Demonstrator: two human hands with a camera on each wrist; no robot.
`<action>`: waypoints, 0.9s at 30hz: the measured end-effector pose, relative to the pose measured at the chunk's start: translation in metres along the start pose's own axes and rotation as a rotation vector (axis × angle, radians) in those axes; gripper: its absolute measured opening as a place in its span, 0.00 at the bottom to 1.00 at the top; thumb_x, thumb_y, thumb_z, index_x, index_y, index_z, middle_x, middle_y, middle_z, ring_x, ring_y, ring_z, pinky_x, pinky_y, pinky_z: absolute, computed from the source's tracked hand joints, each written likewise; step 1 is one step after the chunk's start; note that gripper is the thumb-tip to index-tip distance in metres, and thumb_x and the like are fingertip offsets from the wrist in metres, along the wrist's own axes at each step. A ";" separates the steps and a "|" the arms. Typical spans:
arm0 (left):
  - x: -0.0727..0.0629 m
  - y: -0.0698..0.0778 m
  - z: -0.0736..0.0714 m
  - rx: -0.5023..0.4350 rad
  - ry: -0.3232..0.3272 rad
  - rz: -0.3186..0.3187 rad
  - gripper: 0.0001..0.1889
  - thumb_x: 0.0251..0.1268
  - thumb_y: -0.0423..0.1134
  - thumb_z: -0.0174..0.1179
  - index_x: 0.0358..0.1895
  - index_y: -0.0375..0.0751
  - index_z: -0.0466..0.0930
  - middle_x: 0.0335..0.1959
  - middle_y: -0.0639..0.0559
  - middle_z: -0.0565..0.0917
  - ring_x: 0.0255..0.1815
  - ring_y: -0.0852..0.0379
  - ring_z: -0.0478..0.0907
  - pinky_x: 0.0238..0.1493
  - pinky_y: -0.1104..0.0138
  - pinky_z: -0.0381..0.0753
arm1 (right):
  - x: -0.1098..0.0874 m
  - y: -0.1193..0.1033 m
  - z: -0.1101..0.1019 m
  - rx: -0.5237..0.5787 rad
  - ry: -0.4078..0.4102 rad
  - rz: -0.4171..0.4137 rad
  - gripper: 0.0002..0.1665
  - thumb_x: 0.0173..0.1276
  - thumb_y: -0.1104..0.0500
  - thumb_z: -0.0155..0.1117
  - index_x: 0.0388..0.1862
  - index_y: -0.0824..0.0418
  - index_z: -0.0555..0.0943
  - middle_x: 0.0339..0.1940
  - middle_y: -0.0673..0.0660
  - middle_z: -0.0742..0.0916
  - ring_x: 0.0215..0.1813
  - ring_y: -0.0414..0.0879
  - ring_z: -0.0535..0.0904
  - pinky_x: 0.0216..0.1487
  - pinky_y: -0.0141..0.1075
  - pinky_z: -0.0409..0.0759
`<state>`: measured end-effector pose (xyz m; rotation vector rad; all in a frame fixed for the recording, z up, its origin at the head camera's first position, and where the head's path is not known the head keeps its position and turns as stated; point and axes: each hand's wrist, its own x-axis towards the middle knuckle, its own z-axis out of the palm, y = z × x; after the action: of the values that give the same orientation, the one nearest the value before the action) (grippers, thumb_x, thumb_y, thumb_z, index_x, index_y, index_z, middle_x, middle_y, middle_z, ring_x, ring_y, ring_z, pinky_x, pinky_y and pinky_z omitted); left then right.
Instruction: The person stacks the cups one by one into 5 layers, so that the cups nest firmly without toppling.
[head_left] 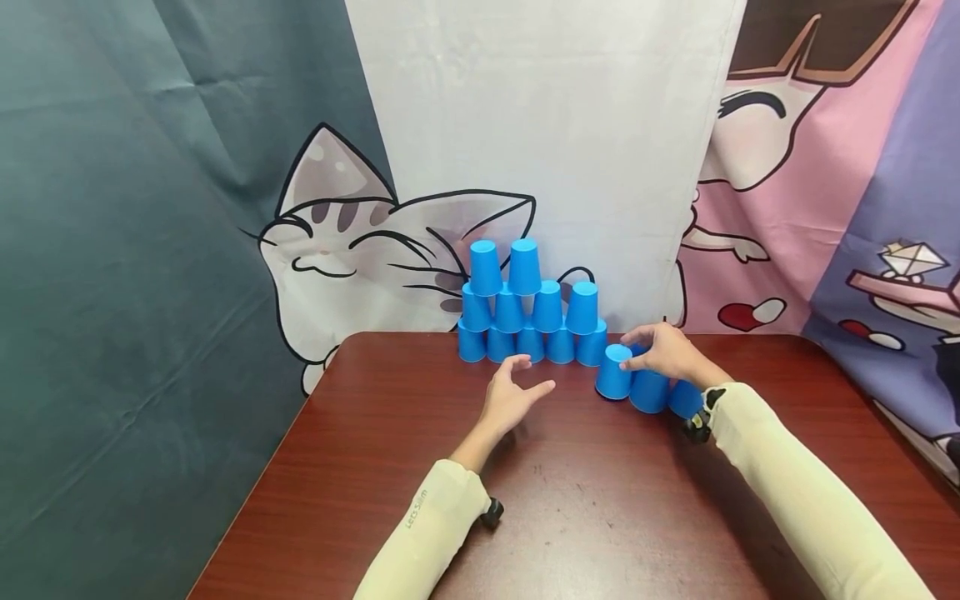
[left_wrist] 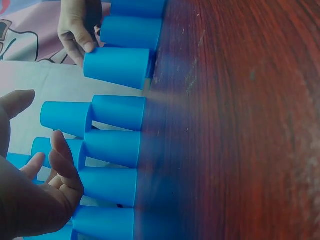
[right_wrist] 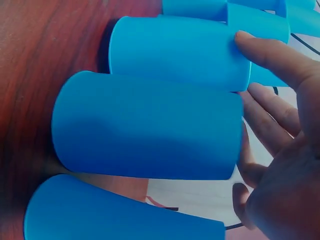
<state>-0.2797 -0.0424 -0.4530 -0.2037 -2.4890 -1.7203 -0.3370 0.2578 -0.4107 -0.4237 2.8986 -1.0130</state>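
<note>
Upside-down blue cups form a stepped stack (head_left: pixel 530 343) at the back of the table, three levels high with two cups on top. Right of it stand several more upside-down cups in a short row. My right hand (head_left: pixel 663 352) pinches the leftmost cup (head_left: pixel 614 372) of that row near its narrow end, thumb on the near side and fingers behind. Beside it is a second cup (right_wrist: pixel 150 127), under my palm in the right wrist view. My left hand (head_left: pixel 512 400) hovers in front of the stack, thumb and fingers spread apart, holding nothing.
The brown wooden table (head_left: pixel 570 500) extends toward me, its left edge slanting down. Close behind the stack hangs a cloth backdrop (head_left: pixel 555 125) with cartoon figures. Dark wrist cameras sit at both cuffs.
</note>
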 end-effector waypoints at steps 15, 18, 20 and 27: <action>0.000 -0.002 0.004 -0.004 -0.029 -0.010 0.34 0.58 0.54 0.71 0.64 0.43 0.73 0.59 0.49 0.78 0.62 0.44 0.73 0.53 0.51 0.79 | -0.002 -0.035 -0.034 0.198 0.114 -0.048 0.33 0.67 0.49 0.70 0.63 0.68 0.76 0.59 0.73 0.81 0.60 0.69 0.77 0.54 0.60 0.78; 0.000 -0.002 0.004 0.006 -0.026 -0.011 0.32 0.57 0.54 0.71 0.63 0.45 0.73 0.59 0.49 0.78 0.61 0.47 0.73 0.54 0.51 0.79 | 0.000 -0.047 -0.042 0.219 0.162 -0.052 0.33 0.67 0.49 0.69 0.63 0.67 0.77 0.60 0.72 0.80 0.61 0.68 0.77 0.54 0.58 0.79; 0.000 -0.002 0.004 0.010 -0.025 -0.011 0.32 0.57 0.54 0.71 0.62 0.46 0.73 0.59 0.50 0.78 0.61 0.47 0.73 0.54 0.51 0.79 | 0.003 -0.057 -0.045 0.231 0.198 -0.047 0.32 0.66 0.48 0.70 0.63 0.65 0.77 0.59 0.71 0.81 0.61 0.66 0.77 0.52 0.57 0.81; -0.001 -0.005 0.007 0.019 -0.035 -0.015 0.32 0.58 0.54 0.71 0.63 0.47 0.73 0.59 0.51 0.78 0.60 0.46 0.74 0.52 0.53 0.79 | 0.025 -0.082 -0.053 0.256 0.270 -0.041 0.33 0.63 0.47 0.73 0.62 0.64 0.78 0.59 0.69 0.82 0.62 0.63 0.77 0.60 0.59 0.75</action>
<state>-0.2796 -0.0380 -0.4600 -0.2154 -2.5365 -1.7131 -0.3477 0.2213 -0.3171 -0.3578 2.9338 -1.5351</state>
